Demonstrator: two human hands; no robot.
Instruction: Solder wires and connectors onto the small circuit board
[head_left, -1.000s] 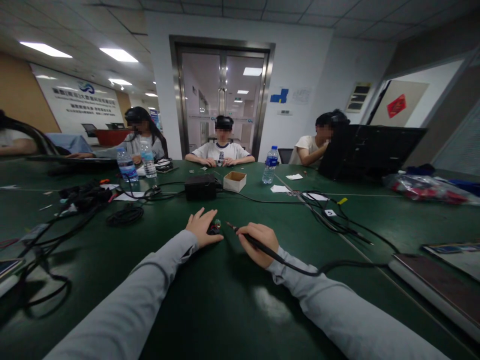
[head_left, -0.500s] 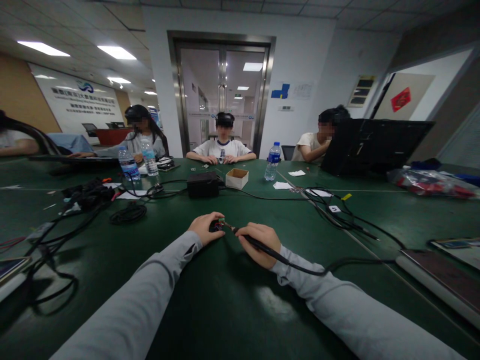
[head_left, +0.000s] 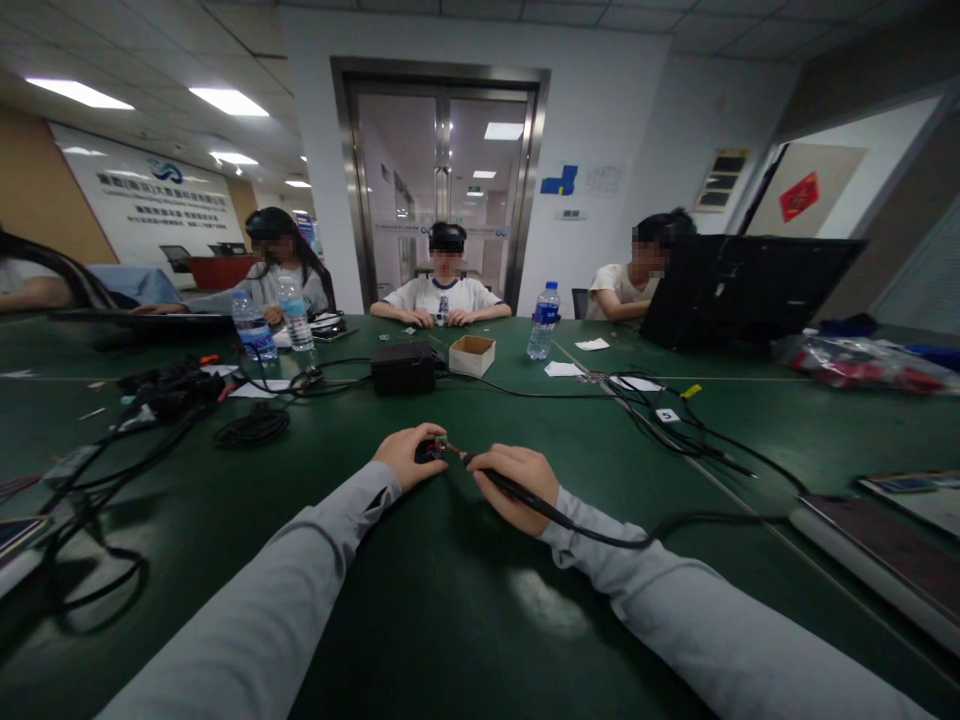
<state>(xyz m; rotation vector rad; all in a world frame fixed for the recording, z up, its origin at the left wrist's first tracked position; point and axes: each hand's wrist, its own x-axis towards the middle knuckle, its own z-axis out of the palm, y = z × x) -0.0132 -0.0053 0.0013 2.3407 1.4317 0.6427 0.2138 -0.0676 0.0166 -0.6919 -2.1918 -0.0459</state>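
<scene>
Glass double doors (head_left: 442,180) stand beyond the far edge of the dark green table (head_left: 420,600), where a co-worker (head_left: 442,298) sits facing this way. Well in from that edge, about midway between the table's left and right sides, the left hand (head_left: 401,457) curls its fingers around a small circuit part (head_left: 441,441), a green piece with dark and reddish bits below it. The right hand's (head_left: 526,470) fingers are closed pen-fashion on a slim black tool (head_left: 516,490), its tip at the part's right side; whether they touch, I cannot tell. A black cord (head_left: 600,537) trails from the tool toward the table's right side. Nearer the far edge sit a black box (head_left: 403,368) and an open white box (head_left: 472,357).

As a judgement, the part should be very light and stiff, easily nudged or turned, with fine bits that could bend or snap under a hard squeeze. It is best pinched by its darker body, low and from the left, leaving the green face clear. The tool looks rigid and light, though its cord may tug; its thick black handle is the place to hold, well back from the metal tip, which could be hot.
</scene>
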